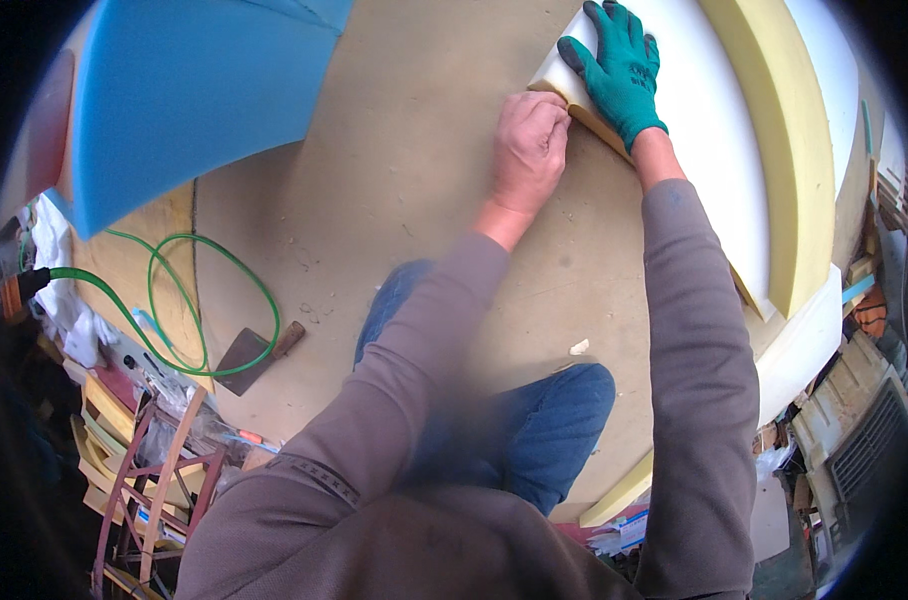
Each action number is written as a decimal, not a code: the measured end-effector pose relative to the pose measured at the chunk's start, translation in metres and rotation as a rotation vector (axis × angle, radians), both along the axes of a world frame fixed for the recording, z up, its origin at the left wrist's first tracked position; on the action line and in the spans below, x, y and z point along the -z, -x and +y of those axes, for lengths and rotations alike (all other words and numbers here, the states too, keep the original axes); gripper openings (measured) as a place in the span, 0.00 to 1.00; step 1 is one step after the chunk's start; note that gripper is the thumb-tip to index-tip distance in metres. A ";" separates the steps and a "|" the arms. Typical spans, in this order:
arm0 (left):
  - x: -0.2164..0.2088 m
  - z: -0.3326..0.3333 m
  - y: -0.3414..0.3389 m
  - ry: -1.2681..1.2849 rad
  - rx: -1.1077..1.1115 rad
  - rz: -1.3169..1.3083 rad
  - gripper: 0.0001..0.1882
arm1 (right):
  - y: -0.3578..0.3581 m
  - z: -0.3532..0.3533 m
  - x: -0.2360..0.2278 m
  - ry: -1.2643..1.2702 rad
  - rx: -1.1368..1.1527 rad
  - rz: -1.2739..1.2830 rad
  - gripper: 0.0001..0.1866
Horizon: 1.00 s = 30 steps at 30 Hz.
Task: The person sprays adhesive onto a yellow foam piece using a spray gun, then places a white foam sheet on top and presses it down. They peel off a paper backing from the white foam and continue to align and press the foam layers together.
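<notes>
At the upper right lies a thick foam piece with a white top (704, 120) and a tan side edge. My right hand (622, 80), in a green glove with dark fingertips, rests flat on its left end with the fingers stretched out. Beside that end, low at the tan edge, is my bare left hand (532, 145). Its fingers are curled closed against the foam's corner, and what they pinch is hidden. Both hands are close together on the far side of the board (394, 190).
Large blue foam (204, 90) fills the upper left. A curved yellow foam strip (789, 150) lies at right. On the left are a green cord (236, 262) and a broad-bladed tool with a wooden handle (244, 358). A reddish metal frame (134, 490) stands lower left.
</notes>
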<state>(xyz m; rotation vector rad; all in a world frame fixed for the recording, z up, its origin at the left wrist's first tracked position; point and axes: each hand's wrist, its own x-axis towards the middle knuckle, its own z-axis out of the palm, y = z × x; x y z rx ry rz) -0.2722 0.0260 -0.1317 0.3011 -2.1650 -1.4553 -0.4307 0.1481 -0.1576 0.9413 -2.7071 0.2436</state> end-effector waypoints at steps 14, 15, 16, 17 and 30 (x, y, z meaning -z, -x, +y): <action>0.015 0.004 -0.003 -0.010 0.035 0.007 0.05 | -0.002 -0.008 -0.008 -0.010 0.027 -0.061 0.40; 0.017 0.006 -0.003 -0.007 0.043 -0.002 0.05 | -0.003 -0.010 -0.008 -0.012 0.035 -0.063 0.40; 0.018 0.007 -0.005 0.009 0.061 0.001 0.05 | -0.004 -0.010 -0.009 -0.019 0.044 -0.073 0.40; 0.020 0.007 -0.005 0.025 0.069 -0.003 0.04 | -0.006 -0.010 -0.009 -0.026 0.051 -0.083 0.40; 0.016 0.024 -0.011 -0.294 0.032 -0.230 0.08 | -0.003 -0.013 -0.018 -0.009 0.018 -0.058 0.39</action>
